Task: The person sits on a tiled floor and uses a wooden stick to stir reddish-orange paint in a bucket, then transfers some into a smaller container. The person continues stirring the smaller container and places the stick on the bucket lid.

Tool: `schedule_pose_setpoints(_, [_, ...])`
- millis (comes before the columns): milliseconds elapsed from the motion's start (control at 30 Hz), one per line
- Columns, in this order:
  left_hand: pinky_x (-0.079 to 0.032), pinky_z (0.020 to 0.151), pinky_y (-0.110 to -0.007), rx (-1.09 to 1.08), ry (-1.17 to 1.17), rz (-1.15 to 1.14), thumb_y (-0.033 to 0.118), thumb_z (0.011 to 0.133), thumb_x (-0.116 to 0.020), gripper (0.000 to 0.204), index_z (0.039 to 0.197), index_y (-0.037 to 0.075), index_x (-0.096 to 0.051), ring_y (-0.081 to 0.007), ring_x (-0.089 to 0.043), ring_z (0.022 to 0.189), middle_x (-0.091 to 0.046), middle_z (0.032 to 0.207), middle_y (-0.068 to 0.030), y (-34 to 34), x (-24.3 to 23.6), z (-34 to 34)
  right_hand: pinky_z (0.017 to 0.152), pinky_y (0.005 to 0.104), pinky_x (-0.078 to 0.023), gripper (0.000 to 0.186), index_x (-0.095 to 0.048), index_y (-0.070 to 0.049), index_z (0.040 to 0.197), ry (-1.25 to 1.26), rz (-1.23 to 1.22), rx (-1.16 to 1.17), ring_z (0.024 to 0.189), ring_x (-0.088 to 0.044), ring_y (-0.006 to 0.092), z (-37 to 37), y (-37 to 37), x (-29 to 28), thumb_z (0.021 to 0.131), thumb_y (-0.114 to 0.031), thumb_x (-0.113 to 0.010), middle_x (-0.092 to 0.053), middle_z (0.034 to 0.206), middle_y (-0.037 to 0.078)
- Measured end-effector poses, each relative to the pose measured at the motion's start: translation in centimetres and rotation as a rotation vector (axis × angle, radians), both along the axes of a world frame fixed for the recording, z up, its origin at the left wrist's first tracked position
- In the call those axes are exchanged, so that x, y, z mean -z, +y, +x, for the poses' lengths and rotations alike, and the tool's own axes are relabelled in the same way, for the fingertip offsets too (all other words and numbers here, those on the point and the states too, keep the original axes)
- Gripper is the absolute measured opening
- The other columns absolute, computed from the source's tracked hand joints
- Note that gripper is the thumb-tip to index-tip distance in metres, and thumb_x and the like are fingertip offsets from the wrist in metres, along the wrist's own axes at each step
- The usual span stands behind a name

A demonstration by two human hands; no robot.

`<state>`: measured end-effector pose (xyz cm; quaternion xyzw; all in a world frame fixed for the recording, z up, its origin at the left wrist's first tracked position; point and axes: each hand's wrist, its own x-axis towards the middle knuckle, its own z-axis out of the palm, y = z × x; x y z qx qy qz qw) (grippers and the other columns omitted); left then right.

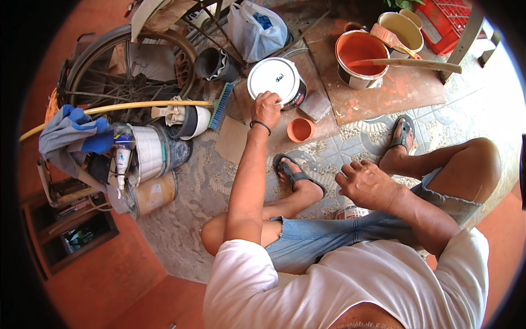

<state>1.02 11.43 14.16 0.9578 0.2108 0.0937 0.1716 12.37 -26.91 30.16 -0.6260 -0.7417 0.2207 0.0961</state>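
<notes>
My left hand (267, 108) reaches forward, its fingers closed at the near rim of a white lid (268, 77) on a dark paint bucket (297, 97). My right hand (366, 185) hangs above my lap with curled fingers; whatever lies inside them, if anything, is hidden. Below it, a small can (351, 212) shows partly beside my jeans. Just right of the lidded bucket sit a greyish block (315, 106) and a small terracotta pot (301, 130). Farther right stands an open bucket of orange paint (350, 49), with a paintbrush (389, 38) and a wooden stick (416, 64) across its top.
At the left are a bicycle wheel (129, 71), a blue-bristled broom (221, 107) with a yellow handle, and several stacked buckets (148, 153). A plastic bag (257, 33) stands behind the lidded bucket. A beige bucket (402, 27) and a red crate (444, 22) are at the far right.
</notes>
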Motion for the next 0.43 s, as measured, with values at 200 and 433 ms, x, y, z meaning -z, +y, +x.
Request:
schedule_pose_setpoints(200, [-0.057, 0.097, -0.050, 0.018, -0.115, 0.038, 0.027, 0.078, -0.098, 0.034, 0.103, 0.010, -0.082, -0.0378, -0.070, 0.111, -0.076, 0.110, -0.0126, 1.4, -1.5, 2.2, 0.090, 0.0449, -0.061, 0.027, -0.071, -0.001, 0.108, 0.024, 0.032, 0.106, 0.099, -0.074, 0.0348, 3.1, -1.8, -6.3, 0.099, -0.026, -0.077, -0.071, 0.102, 0.015])
schedule_pose_setpoints(433, [-0.035, 0.135, -0.045, 0.110, 0.605, 0.013, 0.056, 0.083, -0.091, 0.093, 0.167, 0.039, -0.054, -0.0426, -0.030, 0.167, -0.032, 0.183, -0.0157, 7.4, -3.2, 9.1, 0.083, 0.0501, -0.062, 0.034, -0.069, -0.001, 0.116, -0.121, -0.024, 0.315, 0.101, -0.072, 0.0383, 11.2, -9.1, -14.3, 0.088, -0.014, -0.085, -0.073, 0.111, 0.016])
